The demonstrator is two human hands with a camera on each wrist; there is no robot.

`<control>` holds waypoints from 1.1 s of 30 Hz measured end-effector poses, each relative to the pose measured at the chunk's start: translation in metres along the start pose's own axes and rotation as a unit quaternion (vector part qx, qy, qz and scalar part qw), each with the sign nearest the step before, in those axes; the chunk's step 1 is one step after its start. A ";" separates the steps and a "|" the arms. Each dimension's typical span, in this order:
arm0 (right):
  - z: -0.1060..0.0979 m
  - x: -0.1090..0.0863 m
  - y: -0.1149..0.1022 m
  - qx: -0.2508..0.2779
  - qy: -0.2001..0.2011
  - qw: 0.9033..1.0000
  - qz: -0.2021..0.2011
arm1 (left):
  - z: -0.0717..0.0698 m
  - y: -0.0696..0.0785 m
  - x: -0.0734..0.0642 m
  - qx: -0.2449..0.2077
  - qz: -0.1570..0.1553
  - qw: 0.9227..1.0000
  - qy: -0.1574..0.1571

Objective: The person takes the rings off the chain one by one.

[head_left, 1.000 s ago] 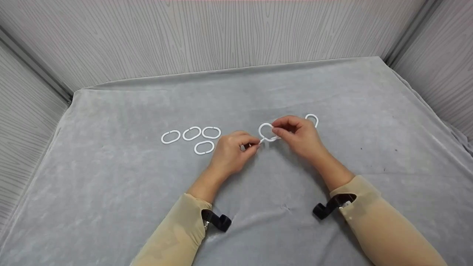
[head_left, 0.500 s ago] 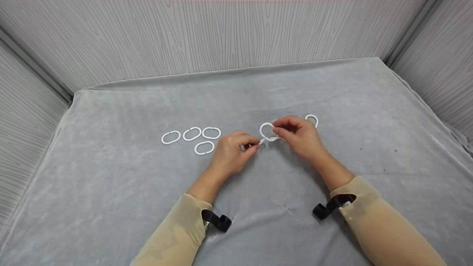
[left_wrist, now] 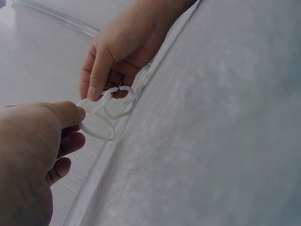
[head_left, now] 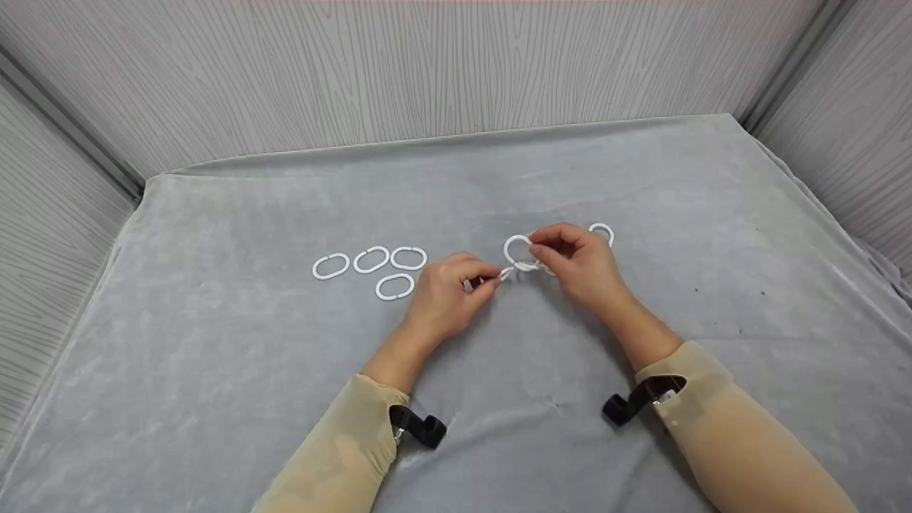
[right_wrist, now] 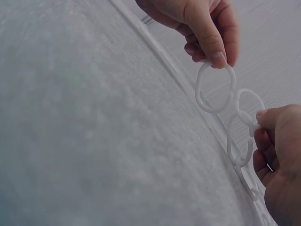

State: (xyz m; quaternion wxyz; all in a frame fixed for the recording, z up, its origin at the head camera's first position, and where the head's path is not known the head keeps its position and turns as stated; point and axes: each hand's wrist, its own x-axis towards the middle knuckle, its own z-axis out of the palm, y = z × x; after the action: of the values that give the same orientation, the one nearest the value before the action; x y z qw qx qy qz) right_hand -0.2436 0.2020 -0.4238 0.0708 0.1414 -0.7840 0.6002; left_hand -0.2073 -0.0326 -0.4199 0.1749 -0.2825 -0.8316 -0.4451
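In the head view, my left hand (head_left: pixel 449 292) pinches a white plastic oval link (right_wrist: pixel 214 89) between thumb and fingertips. My right hand (head_left: pixel 581 260) pinches a second link (head_left: pixel 516 249), which stands up from the fingers. Those two links meet between the hands and look hooked together in the right wrist view. Below the right fingers hangs a third link (right_wrist: pixel 230 136) with a gap in its side. More linked pieces trail from it, and one link (head_left: pixel 603 231) shows behind the right hand.
Several loose white oval links (head_left: pixel 330 266) lie left of my left hand on the grey cloth (head_left: pixel 249 392). Each has a small split. Pale wood-patterned panels (head_left: pixel 456 64) stand behind the table and at both sides.
The link in my right hand has shifted slightly right and up. More of the link below it now shows. My left hand has hardly moved, and the loose links lie as before.
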 end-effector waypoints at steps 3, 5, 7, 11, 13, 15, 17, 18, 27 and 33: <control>0.000 0.000 0.002 0.005 0.000 1.000 0.002 | 0.000 0.000 0.000 -0.002 -0.005 1.000 0.003; -0.001 0.000 0.002 0.002 0.001 1.000 0.002 | 0.001 0.000 0.000 -0.004 -0.008 1.000 0.005; -0.001 0.000 0.003 -0.003 0.002 1.000 0.002 | 0.001 0.001 0.001 -0.004 -0.009 1.000 0.008; -0.001 0.000 0.005 -0.009 0.005 1.000 0.001 | 0.001 0.001 0.001 -0.006 -0.008 1.000 0.013; 0.000 0.000 0.005 -0.011 0.005 1.000 0.002 | 0.000 0.002 0.002 -0.009 -0.009 1.000 0.017; 0.001 0.001 0.006 -0.016 0.008 1.000 0.004 | -0.001 0.003 0.003 -0.014 -0.013 1.000 0.022; 0.003 0.002 0.006 -0.021 0.010 1.000 0.006 | -0.003 0.004 0.004 -0.022 -0.019 0.999 0.029; 0.004 0.002 0.007 -0.022 0.011 1.000 0.006 | -0.004 0.004 0.005 -0.026 -0.023 0.999 0.032; 0.009 0.007 0.011 -0.023 0.014 1.000 0.005 | -0.013 0.006 0.011 -0.036 -0.033 0.998 0.045; 0.009 0.009 0.012 -0.016 0.001 1.000 0.001 | -0.031 0.003 0.016 -0.022 -0.025 0.998 0.051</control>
State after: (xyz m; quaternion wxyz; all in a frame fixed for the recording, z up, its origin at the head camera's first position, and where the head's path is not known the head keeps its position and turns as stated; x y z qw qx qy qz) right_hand -0.2554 0.1953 -0.4349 0.0733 0.1385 -0.7936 0.5879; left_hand -0.2163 -0.0523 -0.3926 0.1998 -0.2417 -0.8183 -0.4817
